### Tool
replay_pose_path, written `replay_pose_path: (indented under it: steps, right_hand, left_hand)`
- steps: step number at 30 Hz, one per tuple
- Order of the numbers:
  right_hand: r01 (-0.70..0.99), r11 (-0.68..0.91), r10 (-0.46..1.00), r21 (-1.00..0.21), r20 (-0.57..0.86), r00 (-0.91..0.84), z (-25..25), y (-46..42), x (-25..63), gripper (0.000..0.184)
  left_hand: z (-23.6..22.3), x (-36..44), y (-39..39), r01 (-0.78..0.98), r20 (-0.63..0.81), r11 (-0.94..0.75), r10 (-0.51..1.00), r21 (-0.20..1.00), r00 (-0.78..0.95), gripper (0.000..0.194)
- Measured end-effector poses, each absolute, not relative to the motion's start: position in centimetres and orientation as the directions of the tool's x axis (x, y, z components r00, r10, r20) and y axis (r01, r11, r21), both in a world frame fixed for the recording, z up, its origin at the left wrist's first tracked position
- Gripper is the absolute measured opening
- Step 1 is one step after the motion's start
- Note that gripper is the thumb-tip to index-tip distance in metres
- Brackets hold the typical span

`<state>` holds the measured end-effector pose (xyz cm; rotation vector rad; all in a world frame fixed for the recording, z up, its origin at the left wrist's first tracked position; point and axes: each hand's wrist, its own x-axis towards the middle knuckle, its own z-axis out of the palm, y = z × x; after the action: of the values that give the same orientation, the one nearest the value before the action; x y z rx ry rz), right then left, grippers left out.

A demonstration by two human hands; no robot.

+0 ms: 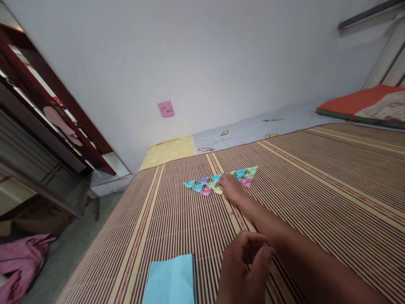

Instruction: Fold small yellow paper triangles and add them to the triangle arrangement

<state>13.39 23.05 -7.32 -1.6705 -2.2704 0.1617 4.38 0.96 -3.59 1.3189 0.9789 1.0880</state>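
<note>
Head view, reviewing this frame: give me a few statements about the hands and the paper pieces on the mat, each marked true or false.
1. The right hand is stretched out and rests among the folded paper triangles. True.
2. The left hand lies flat on the light blue paper stack. False: it is curled loosely beside the stack, to its right, not on it.
3. The folded paper triangles are all one colour. False: they are blue, green, pink, purple and yellow.
4. A pink sticky note is on the white wall. True.
5. The paper pieces lie on a bare wooden floor. False: they lie on a striped woven mat.
</note>
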Motion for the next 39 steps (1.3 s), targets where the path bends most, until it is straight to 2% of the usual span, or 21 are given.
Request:
replay_pose_path:
  steps: [7,12,18,21,22,24,26,28,30,32,33,35,37,39]
  right_hand:
    - [0.922,0.322,0.941,-0.216,0.175,-0.288,-7.8,23.5,13.4,0.031]
    - [0.906,0.353,0.931,-0.234,0.186,-0.315,-7.5,23.2,13.4,0.031]
    - [0.851,0.342,0.939,-0.399,0.173,-0.296,-7.0,23.0,12.9,0.031]
    - [0.768,0.328,0.944,-0.55,0.169,-0.282,-6.1,22.0,13.4,0.018]
    - [0.724,0.325,0.945,-0.609,0.171,-0.28,-5.8,21.4,13.8,0.014]
    - [0.599,0.326,0.939,-0.731,0.174,-0.298,-5.2,19.8,14.5,0.019]
    - [0.434,0.312,0.927,-0.845,0.171,-0.334,-4.6,17.9,15.0,0.021]
    - [0.262,0.278,0.914,-0.924,0.17,-0.368,-4.3,15.9,15.4,0.028]
    - [0.123,0.233,0.906,-0.965,0.169,-0.388,-4.0,14.1,15.3,0.036]
    - [-0.048,0.143,0.901,-0.989,0.15,-0.407,-3.9,12.8,15.1,0.038]
    - [-0.196,0.039,0.9,-0.98,0.12,-0.42,-3.8,12.2,14.9,0.035]
    - [-0.426,-0.141,0.895,-0.894,0.068,-0.44,-3.7,11.5,14.5,0.032]
    - [-0.526,-0.24,0.883,-0.816,0.042,-0.467,-3.6,10.9,14.1,0.031]
    - [-0.54,-0.269,0.875,-0.798,0.031,-0.482,-3.3,10.5,13.8,0.029]
  left_hand:
    - [-4.1,4.4,1.0,-0.025,0.05,-0.046,0.974,0.999,0.219,0.026]
    - [-4.2,4.7,1.0,-0.052,0.038,-0.028,0.98,0.998,0.198,0.025]
    - [-4.1,4.9,1.0,-0.116,0.029,-0.007,0.983,0.993,0.182,0.024]
    - [-4.7,4.2,2.2,-0.206,-0.024,0.038,0.997,0.978,0.069,0.027]
    - [-5.1,3.8,2.7,-0.248,-0.062,0.058,0.998,0.967,-0.011,0.029]
    - [-5.6,2.8,3.7,-0.325,-0.14,0.061,0.964,0.944,-0.227,0.031]
    - [-5.8,2.0,4.3,-0.434,-0.214,0.036,0.905,0.9,-0.368,0.031]
    - [-5.6,1.3,4.4,-0.48,-0.222,-0.005,0.882,0.877,-0.416,0.031]
    - [-5.0,1.0,4.1,-0.454,-0.165,-0.046,0.895,0.89,-0.414,0.033]
    - [-4.2,0.7,3.6,-0.398,-0.079,-0.09,0.918,0.913,-0.389,0.036]
    - [-3.9,0.6,3.4,-0.372,-0.035,-0.112,0.929,0.921,-0.368,0.037]
    - [-3.3,0.2,3.1,-0.331,0.037,-0.145,0.95,0.932,-0.31,0.037]
    - [-3.0,0.0,2.9,-0.3,0.079,-0.153,0.967,0.942,-0.243,0.037]
    - [-2.7,-0.2,2.8,-0.278,0.102,-0.156,0.975,0.948,-0.198,0.034]
